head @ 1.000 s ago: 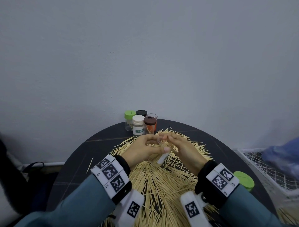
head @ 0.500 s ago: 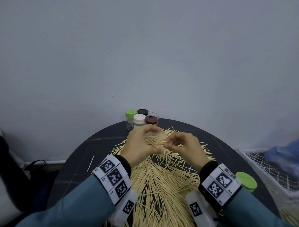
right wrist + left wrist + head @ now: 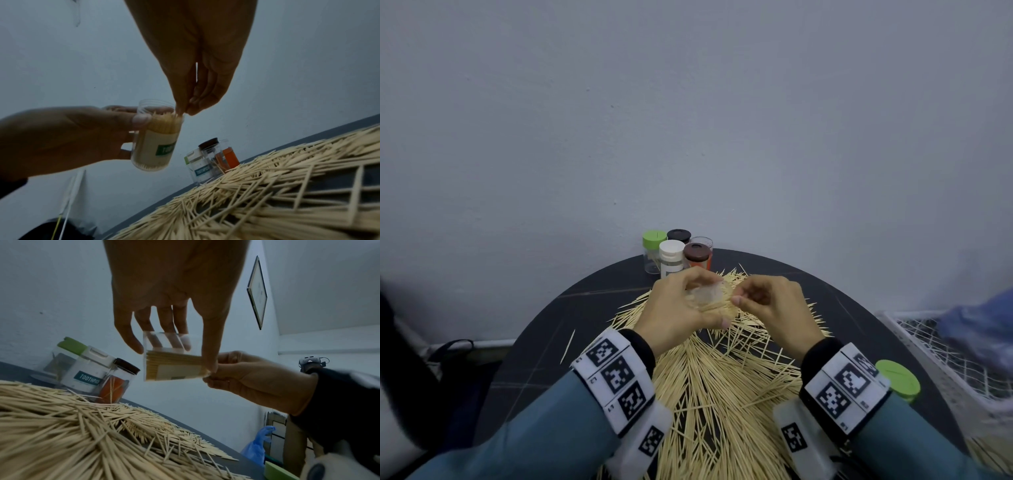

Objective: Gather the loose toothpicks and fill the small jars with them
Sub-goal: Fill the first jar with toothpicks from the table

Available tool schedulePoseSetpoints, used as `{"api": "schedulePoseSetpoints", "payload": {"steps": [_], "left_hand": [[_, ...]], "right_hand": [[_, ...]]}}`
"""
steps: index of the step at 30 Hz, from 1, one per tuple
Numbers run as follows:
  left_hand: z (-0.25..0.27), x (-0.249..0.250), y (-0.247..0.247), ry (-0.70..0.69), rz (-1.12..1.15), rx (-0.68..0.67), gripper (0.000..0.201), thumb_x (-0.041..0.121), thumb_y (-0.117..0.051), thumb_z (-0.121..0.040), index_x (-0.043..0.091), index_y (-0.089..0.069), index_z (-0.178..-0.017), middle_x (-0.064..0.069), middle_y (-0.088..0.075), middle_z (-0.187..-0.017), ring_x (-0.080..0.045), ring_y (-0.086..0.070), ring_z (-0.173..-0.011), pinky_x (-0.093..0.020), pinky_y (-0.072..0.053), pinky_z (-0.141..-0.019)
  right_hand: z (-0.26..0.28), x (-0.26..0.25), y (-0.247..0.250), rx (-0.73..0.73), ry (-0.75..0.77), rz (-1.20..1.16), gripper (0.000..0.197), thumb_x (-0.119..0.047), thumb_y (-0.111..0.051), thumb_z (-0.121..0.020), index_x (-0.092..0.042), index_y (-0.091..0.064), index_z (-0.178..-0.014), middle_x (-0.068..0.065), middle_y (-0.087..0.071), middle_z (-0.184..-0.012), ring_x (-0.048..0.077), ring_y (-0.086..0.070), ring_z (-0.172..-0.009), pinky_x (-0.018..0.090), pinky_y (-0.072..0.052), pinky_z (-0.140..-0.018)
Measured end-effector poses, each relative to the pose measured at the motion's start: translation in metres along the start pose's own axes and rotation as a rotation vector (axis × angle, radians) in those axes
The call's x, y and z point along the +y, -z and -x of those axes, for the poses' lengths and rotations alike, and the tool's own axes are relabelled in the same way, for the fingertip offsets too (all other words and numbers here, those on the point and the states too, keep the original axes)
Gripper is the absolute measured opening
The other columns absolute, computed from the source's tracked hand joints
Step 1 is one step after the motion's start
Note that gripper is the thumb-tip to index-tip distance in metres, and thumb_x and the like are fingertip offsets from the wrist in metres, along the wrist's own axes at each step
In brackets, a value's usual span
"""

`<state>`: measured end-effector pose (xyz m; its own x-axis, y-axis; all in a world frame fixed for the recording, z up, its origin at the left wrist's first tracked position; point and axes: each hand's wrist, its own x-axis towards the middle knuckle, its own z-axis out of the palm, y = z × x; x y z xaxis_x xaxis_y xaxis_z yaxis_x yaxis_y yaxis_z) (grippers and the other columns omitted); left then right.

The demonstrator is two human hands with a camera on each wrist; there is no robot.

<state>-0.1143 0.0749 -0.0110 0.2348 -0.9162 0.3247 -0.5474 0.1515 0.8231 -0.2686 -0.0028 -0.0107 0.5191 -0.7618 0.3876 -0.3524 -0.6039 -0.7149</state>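
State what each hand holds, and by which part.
Left hand grips the clear toothpick jar round its side. Right hand pinches toothpick tips at its mouth.

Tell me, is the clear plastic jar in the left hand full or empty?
Nearly full: the clear plastic jar holds packed toothpicks almost up to its open rim, and the right hand pinches more at its mouth.

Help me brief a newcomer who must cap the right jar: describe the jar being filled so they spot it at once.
Start at the round dark table heaped with loose toothpicks. Above the heap's far end, the left hand holds a clear jar with a white-and-teal label, the right hand pinching toothpicks at its mouth. Unlike the capped jars by the wall, it is lidless, off the table and packed.
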Motion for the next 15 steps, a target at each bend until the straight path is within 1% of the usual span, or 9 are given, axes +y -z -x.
{"api": "schedulePoseSetpoints", "payload": {"steps": [2,4,6,8,11,13,15], "left_hand": [[-0.0003,-0.001,0.0013,-0.005,-0.007,0.007,0.056,0.02,-0.09,-0.055,0.025,-0.068,-0.107,0.02,-0.063,-0.097,0.012,-0.053,-0.093,0.002,-0.037,-0.069],[0.0002,-0.002,0.0018,-0.004,-0.018,0.005,0.056,0.02,-0.089,-0.056,0.025,-0.068,-0.108,0.019,-0.062,-0.097,0.012,-0.052,-0.093,0.003,-0.036,-0.069],[0.0004,-0.0025,0.0015,-0.001,-0.032,0.003,0.057,0.02,-0.089,-0.056,0.025,-0.067,-0.109,0.021,-0.061,-0.097,0.013,-0.051,-0.093,0.005,-0.035,-0.068],[-0.0002,-0.0024,0.0016,0.005,-0.041,0.001,0.057,0.021,-0.089,-0.057,0.026,-0.067,-0.109,0.021,-0.061,-0.098,0.013,-0.05,-0.093,0.005,-0.035,-0.067],[-0.0009,-0.0024,0.0023,0.025,-0.041,-0.004,0.057,0.023,-0.089,-0.057,0.026,-0.066,-0.11,0.019,-0.062,-0.102,0.012,-0.051,-0.094,0.002,-0.037,-0.067],[-0.0006,-0.0021,0.0023,0.035,-0.035,-0.01,0.057,0.024,-0.089,-0.058,0.026,-0.066,-0.11,0.016,-0.063,-0.105,0.008,-0.052,-0.096,-0.001,-0.037,-0.068],[-0.0006,-0.0016,0.0017,0.041,-0.029,-0.017,0.058,0.024,-0.088,-0.058,0.026,-0.066,-0.112,0.014,-0.063,-0.107,0.003,-0.053,-0.099,-0.002,-0.035,-0.071]], "right_hand": [[0.0007,-0.0023,0.0007,-0.065,-0.006,0.003,0.004,-0.014,-0.071,-0.081,-0.014,-0.069,-0.078,-0.004,-0.064,-0.07,0.004,-0.057,-0.063,0.01,-0.046,-0.06],[0.0017,-0.0052,0.001,-0.093,-0.01,-0.016,0.002,-0.014,-0.071,-0.081,-0.012,-0.071,-0.08,-0.003,-0.065,-0.07,0.004,-0.058,-0.063,0.009,-0.047,-0.061],[0.0023,-0.0064,0.0012,-0.079,-0.012,-0.021,0.005,-0.015,-0.07,-0.082,-0.011,-0.073,-0.084,-0.003,-0.067,-0.07,0.002,-0.06,-0.063,0.008,-0.047,-0.062],[0.0023,-0.0062,0.0024,-0.062,-0.018,-0.026,0.006,-0.014,-0.07,-0.082,-0.013,-0.074,-0.086,-0.003,-0.069,-0.072,-0.001,-0.062,-0.063,0.007,-0.048,-0.063],[0.0012,-0.0044,0.0037,-0.031,-0.025,-0.05,0.005,-0.013,-0.073,-0.079,-0.015,-0.072,-0.083,-0.005,-0.069,-0.072,-0.004,-0.063,-0.064,0.007,-0.048,-0.062],[0.0009,-0.0036,0.0037,0.01,-0.028,-0.066,0.006,-0.012,-0.075,-0.076,-0.014,-0.07,-0.08,-0.003,-0.069,-0.072,-0.003,-0.062,-0.064,0.007,-0.048,-0.062],[0.0013,-0.0041,0.0024,0.008,-0.018,-0.037,0.006,-0.013,-0.075,-0.076,-0.016,-0.07,-0.077,-0.006,-0.068,-0.071,-0.003,-0.061,-0.066,0.007,-0.047,-0.063]]}}
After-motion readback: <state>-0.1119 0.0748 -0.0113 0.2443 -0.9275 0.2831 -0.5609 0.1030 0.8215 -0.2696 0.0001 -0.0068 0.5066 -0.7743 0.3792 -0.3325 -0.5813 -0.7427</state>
